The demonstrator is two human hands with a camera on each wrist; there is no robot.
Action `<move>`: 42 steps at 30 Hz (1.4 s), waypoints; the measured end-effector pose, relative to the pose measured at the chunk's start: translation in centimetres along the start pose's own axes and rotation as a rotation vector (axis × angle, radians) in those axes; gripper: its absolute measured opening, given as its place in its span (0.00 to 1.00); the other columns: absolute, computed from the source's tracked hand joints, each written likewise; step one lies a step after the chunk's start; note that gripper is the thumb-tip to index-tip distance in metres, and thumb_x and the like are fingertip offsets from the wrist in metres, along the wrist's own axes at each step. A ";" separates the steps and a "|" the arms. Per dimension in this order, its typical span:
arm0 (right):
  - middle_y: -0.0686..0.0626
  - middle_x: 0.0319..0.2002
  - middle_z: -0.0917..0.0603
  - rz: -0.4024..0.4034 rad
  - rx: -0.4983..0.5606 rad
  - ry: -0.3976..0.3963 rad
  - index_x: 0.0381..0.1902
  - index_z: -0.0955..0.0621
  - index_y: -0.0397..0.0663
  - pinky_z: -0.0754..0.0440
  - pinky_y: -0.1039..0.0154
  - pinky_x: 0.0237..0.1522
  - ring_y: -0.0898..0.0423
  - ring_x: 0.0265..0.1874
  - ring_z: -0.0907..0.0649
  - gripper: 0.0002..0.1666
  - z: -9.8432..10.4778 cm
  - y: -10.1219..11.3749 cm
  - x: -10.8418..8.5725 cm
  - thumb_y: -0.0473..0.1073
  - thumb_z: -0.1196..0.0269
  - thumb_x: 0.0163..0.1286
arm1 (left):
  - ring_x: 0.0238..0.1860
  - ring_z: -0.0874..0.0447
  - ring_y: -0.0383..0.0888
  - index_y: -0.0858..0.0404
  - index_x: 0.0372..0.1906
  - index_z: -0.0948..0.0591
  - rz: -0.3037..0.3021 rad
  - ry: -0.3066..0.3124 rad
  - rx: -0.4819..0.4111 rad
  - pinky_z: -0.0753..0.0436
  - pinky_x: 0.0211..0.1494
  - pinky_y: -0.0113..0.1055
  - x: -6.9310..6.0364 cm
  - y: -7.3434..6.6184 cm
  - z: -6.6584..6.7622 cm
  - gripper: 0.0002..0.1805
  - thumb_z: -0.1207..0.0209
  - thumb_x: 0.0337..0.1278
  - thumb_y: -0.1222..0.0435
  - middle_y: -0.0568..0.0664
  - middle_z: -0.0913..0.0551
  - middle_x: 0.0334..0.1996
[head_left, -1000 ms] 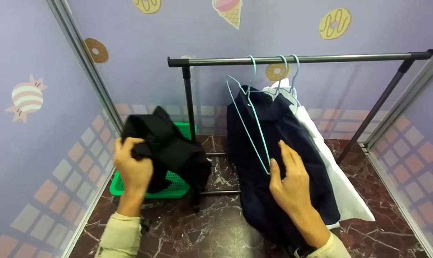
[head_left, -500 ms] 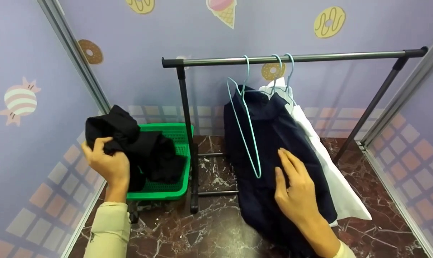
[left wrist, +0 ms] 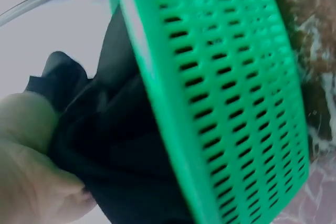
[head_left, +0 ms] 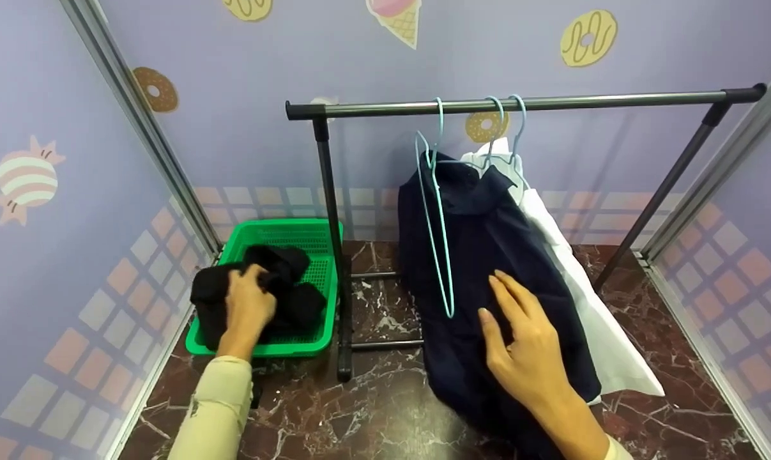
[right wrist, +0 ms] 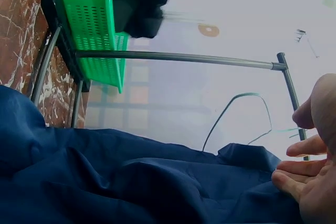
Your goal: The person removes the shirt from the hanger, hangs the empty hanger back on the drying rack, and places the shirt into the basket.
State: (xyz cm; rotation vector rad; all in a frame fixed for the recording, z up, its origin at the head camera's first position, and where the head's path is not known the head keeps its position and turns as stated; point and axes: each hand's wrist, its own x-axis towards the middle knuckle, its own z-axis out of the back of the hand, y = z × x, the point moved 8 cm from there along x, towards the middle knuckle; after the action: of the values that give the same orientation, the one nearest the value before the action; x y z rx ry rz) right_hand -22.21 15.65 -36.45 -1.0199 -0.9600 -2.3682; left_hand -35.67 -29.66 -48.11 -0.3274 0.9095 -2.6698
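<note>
Over the green basket (head_left: 296, 349) at the left, my left hand (head_left: 250, 305) grips a bunched black garment (head_left: 216, 291). In the left wrist view the thumb and fingers pinch the black cloth (left wrist: 126, 145) above the basket rim; its exact kind cannot be told. My right hand (head_left: 527, 351), its fingers nearly straight, is in front of a navy collared garment (head_left: 487, 249) on the rack. Its fingertips (right wrist: 286, 179) lie close to the navy cloth (right wrist: 157, 182) in the right wrist view. To the left of that hand hangs a bare light-blue hanger (head_left: 446, 255).
A metal clothes rack (head_left: 589, 101) spans the middle and right, with a black post (head_left: 328, 185) beside the basket. Behind the navy garment hangs a white garment (head_left: 609, 348). Patterned walls (head_left: 59, 255) enclose a brown marbled floor (head_left: 359, 409).
My left hand has swung left with the black garment and then lowered it into the basket. The bare hanger has turned to a narrower angle. My right hand has barely shifted.
</note>
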 end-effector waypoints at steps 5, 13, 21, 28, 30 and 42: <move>0.39 0.70 0.18 0.005 -0.002 -0.005 0.69 0.19 0.37 0.39 0.79 0.78 0.40 0.68 0.17 0.29 0.2 0.2 -0.1 0.34 0.31 0.71 | 0.82 0.55 0.82 0.60 0.81 0.35 0.052 0.369 0.229 0.67 0.74 0.88 -0.6 0.9 -4.4 0.36 0.41 0.70 0.64 0.76 0.42 0.80; 0.40 0.68 0.16 0.042 -0.009 -0.021 0.68 0.18 0.39 0.39 0.80 0.77 0.40 0.66 0.16 0.30 0.2 0.8 -0.3 0.33 0.28 0.67 | 0.78 0.41 0.81 0.68 0.81 0.38 -0.111 0.614 0.206 0.34 0.77 0.74 -1.6 1.1 -7.7 0.37 0.41 0.71 0.67 0.80 0.39 0.78; 0.39 0.69 0.17 0.042 -0.007 -0.004 0.68 0.18 0.38 0.39 0.80 0.77 0.40 0.67 0.16 0.30 0.1 0.9 -0.2 0.33 0.29 0.68 | 0.78 0.35 0.76 0.67 0.81 0.37 -0.172 0.627 0.142 0.30 0.77 0.69 -1.3 1.4 -8.2 0.36 0.42 0.72 0.71 0.77 0.35 0.77; 0.38 0.69 0.17 0.046 0.003 0.012 0.68 0.18 0.39 0.38 0.79 0.78 0.39 0.67 0.17 0.30 0.2 0.8 -0.4 0.34 0.29 0.68 | 0.79 0.39 0.78 0.67 0.81 0.37 -0.166 0.621 0.155 0.33 0.79 0.70 -1.2 0.9 -8.7 0.36 0.41 0.72 0.70 0.80 0.39 0.78; 0.38 0.69 0.17 0.057 0.003 0.001 0.68 0.18 0.40 0.37 0.78 0.78 0.39 0.67 0.17 0.30 0.5 0.9 -0.2 0.34 0.29 0.68 | 0.80 0.42 0.78 0.67 0.82 0.38 -0.149 0.617 0.135 0.34 0.79 0.71 -1.3 1.0 -8.8 0.36 0.42 0.74 0.69 0.80 0.43 0.80; 0.38 0.69 0.17 0.090 0.011 -0.081 0.68 0.17 0.39 0.34 0.72 0.79 0.39 0.68 0.19 0.30 3.1 1.3 1.2 0.32 0.30 0.67 | 0.80 0.51 0.85 0.58 0.88 0.50 -0.065 0.538 0.073 0.41 0.79 0.77 -2.6 0.4 -7.0 0.42 0.45 0.81 0.57 0.80 0.56 0.83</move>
State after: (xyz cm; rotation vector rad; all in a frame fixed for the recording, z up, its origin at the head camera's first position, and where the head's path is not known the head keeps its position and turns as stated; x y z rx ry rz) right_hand -20.80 16.93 -33.40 -1.1381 -0.9343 -2.2619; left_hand -35.36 -25.22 -54.09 0.4068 0.9455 -2.8942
